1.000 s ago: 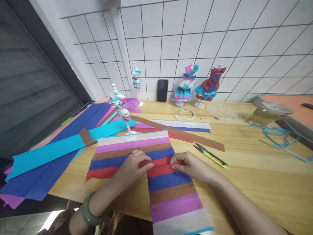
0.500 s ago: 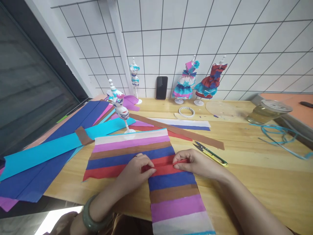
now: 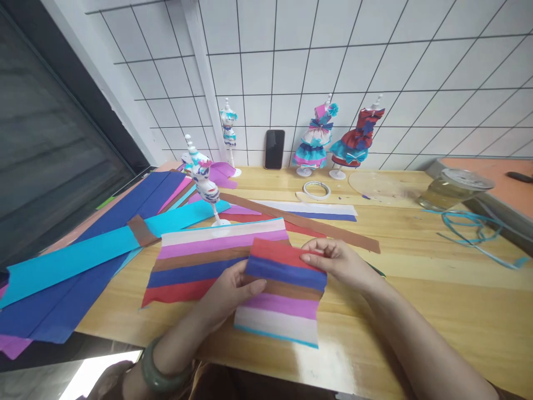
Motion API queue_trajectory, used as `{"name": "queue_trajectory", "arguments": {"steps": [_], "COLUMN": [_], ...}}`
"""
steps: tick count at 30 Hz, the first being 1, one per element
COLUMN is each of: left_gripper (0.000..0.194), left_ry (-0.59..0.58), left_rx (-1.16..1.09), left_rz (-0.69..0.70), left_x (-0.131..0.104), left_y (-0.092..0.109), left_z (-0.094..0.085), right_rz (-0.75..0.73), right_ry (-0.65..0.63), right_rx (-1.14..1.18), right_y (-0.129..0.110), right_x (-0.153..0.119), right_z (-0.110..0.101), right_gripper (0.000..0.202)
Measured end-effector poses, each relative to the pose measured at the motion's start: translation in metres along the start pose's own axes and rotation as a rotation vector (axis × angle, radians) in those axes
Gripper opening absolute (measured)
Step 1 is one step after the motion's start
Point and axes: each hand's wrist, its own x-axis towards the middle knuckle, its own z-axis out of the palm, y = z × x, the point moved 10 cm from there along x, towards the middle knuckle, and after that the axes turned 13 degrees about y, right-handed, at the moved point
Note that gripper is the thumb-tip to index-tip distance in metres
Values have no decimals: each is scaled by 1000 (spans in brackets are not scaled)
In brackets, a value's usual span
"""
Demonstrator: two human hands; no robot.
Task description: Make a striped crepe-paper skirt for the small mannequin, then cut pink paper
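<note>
A smaller striped crepe-paper piece, banded red, blue, brown, purple and white with a thin light-blue edge, is held up over the table between my hands. My left hand grips its left side, thumb on top and fingers hidden behind. At its upper right, on the red band, my right hand pinches the edge. Behind and to the left lies a larger striped piece with similar bands, flat on the wood and partly covered by my left hand and the held piece.
A small mannequin stands just behind the larger piece, with long paper strips to its left. Dressed mannequins, a phone and a tape roll are at the back. A cup and blue cord sit right.
The smaller striped piece has been raised off the table and pulled back, its red edge now standing up. My right hand rose slightly and now covers most of the yellow-handled snips.
</note>
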Motion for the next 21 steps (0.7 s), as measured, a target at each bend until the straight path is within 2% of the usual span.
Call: {"name": "queue_trajectory", "arguments": {"steps": [3,5,9,13,16,18,20,21], "left_gripper": [41,38,33,33,33,31,30,30], "left_ry": [-37,-31,51,128,236,303,334,338], "left_rx": [-33,-13,2,-83,-176,-216,-231,-230], "left_rz": [-53,-104,-147,-114,-61,-20,7,10], "left_x": [-2,-2,1,6,11,13,11,9], "left_y": [-6,-15,-24,-16,-4,6,16,21], "left_z": [4,1,-14,-25,-38,-48,-53,-54], "right_rz": [47,70,101,99,118,123,123,134], "right_ry": [162,219,269,288,225,127,-55,-194], "right_rx": [129,214,325,367,365,328,256,212], "right_y": [3,6,9,6,6,5,4,5], "right_x": [6,9,10,10,9,6,-2,-10], "right_z": [-19,-26,-33,-34,-27,-19,-4,8], "right_gripper": [37,36,36,34,32,30,28,28]}}
